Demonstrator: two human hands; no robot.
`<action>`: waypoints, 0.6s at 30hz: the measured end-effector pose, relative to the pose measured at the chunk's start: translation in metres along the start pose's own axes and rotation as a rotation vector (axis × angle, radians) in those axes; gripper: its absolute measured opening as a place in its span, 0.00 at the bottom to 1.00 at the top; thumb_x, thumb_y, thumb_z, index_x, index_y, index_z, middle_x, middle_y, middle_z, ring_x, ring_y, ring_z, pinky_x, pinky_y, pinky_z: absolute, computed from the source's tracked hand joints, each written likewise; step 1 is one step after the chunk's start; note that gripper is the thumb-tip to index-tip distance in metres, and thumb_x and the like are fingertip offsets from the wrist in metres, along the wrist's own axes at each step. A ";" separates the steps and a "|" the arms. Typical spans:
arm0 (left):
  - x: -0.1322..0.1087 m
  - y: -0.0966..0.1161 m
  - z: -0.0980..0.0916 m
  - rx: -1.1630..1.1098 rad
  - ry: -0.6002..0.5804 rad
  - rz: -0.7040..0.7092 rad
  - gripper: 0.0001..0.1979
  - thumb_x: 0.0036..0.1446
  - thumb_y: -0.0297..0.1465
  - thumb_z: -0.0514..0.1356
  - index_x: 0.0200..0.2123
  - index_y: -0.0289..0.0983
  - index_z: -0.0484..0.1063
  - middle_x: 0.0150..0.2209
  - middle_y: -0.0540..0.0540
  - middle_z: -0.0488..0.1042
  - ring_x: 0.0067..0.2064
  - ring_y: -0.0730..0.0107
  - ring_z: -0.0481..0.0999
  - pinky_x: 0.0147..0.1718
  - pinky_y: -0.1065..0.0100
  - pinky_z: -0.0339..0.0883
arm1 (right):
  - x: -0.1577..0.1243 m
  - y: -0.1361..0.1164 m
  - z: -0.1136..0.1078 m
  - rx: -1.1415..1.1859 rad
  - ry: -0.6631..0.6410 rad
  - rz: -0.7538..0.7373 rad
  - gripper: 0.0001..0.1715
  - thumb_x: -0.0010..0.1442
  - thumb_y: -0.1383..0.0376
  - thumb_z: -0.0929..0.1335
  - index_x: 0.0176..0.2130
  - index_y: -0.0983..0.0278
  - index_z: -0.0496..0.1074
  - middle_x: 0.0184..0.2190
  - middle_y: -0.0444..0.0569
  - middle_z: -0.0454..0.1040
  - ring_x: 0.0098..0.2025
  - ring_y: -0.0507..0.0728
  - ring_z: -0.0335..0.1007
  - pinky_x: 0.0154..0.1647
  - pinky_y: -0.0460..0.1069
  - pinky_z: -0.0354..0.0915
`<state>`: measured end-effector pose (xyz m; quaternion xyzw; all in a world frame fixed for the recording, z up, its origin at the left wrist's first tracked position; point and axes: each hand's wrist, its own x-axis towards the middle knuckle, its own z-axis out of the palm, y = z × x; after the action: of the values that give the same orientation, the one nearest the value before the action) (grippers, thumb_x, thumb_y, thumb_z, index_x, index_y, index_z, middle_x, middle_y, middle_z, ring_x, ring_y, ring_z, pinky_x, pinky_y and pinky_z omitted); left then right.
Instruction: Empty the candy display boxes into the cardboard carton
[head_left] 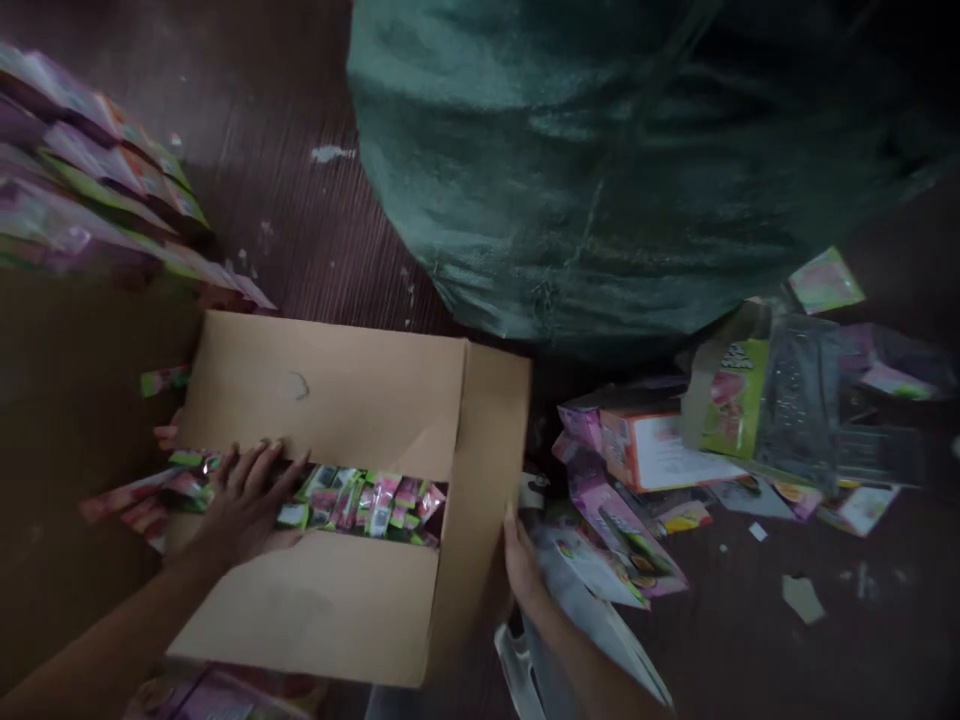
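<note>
A brown cardboard box [322,395] lies in the lower left middle, its two long flaps partly folded inward. Between the flaps, many small pink and green packets [375,503] show. My left hand [251,505] rests with spread fingers over the packets and the flap edges at the left side of the gap. At the box's right side, my right hand [521,560] touches the outer edge of the raised end flap [491,440], palm toward it. Its fingers look stretched out, though partly hidden and blurred.
A large green sack [585,190] fills the upper middle. Torn cartons [675,450] and clear plastic packaging [799,395] lie at the right. Stacked colourful cartons [97,160] stand upper left, above a big brown cardboard surface [67,400]. Scraps dot the dark floor [720,620].
</note>
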<state>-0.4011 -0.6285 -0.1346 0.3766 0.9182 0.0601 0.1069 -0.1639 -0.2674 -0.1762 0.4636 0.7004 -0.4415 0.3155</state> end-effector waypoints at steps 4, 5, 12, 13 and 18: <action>0.004 0.004 -0.001 -0.053 -0.113 0.076 0.38 0.46 0.59 0.59 0.57 0.47 0.75 0.60 0.36 0.69 0.64 0.39 0.61 0.67 0.43 0.37 | -0.095 0.060 -0.036 0.103 0.094 0.141 0.49 0.60 0.34 0.50 0.56 0.59 0.75 0.56 0.53 0.75 0.61 0.65 0.68 0.60 0.59 0.68; 0.007 0.008 -0.003 -0.061 -0.125 0.081 0.38 0.47 0.58 0.60 0.58 0.47 0.73 0.61 0.36 0.69 0.64 0.40 0.61 0.67 0.44 0.36 | -0.114 0.067 -0.047 0.063 0.089 0.107 0.46 0.59 0.34 0.52 0.54 0.56 0.77 0.54 0.53 0.76 0.59 0.67 0.69 0.59 0.62 0.69; 0.029 0.057 -0.031 -0.062 -0.145 -0.006 0.45 0.49 0.57 0.61 0.66 0.41 0.63 0.67 0.30 0.61 0.68 0.37 0.56 0.65 0.39 0.40 | -0.137 -0.032 -0.045 -0.288 -0.240 -0.816 0.33 0.50 0.32 0.64 0.41 0.50 0.79 0.44 0.54 0.77 0.51 0.71 0.70 0.52 0.68 0.67; 0.031 0.064 -0.042 -0.074 -0.168 -0.055 0.45 0.50 0.57 0.62 0.66 0.40 0.62 0.67 0.29 0.59 0.68 0.37 0.55 0.65 0.37 0.43 | -0.129 -0.062 -0.037 -0.339 -0.239 -1.025 0.33 0.56 0.35 0.62 0.41 0.54 0.77 0.45 0.55 0.76 0.50 0.70 0.69 0.53 0.67 0.64; 0.009 0.074 -0.147 -0.281 -0.037 -0.162 0.26 0.61 0.42 0.57 0.60 0.40 0.70 0.59 0.38 0.73 0.63 0.55 0.68 0.60 0.53 0.64 | -0.093 -0.153 -0.024 -0.552 0.058 -1.637 0.22 0.71 0.58 0.59 0.29 0.63 0.68 0.25 0.48 0.69 0.31 0.57 0.61 0.41 0.54 0.57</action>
<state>-0.3929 -0.5744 0.0208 0.2838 0.9260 0.1721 0.1800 -0.2725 -0.3078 -0.0374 -0.2690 0.9040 -0.3317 -0.0186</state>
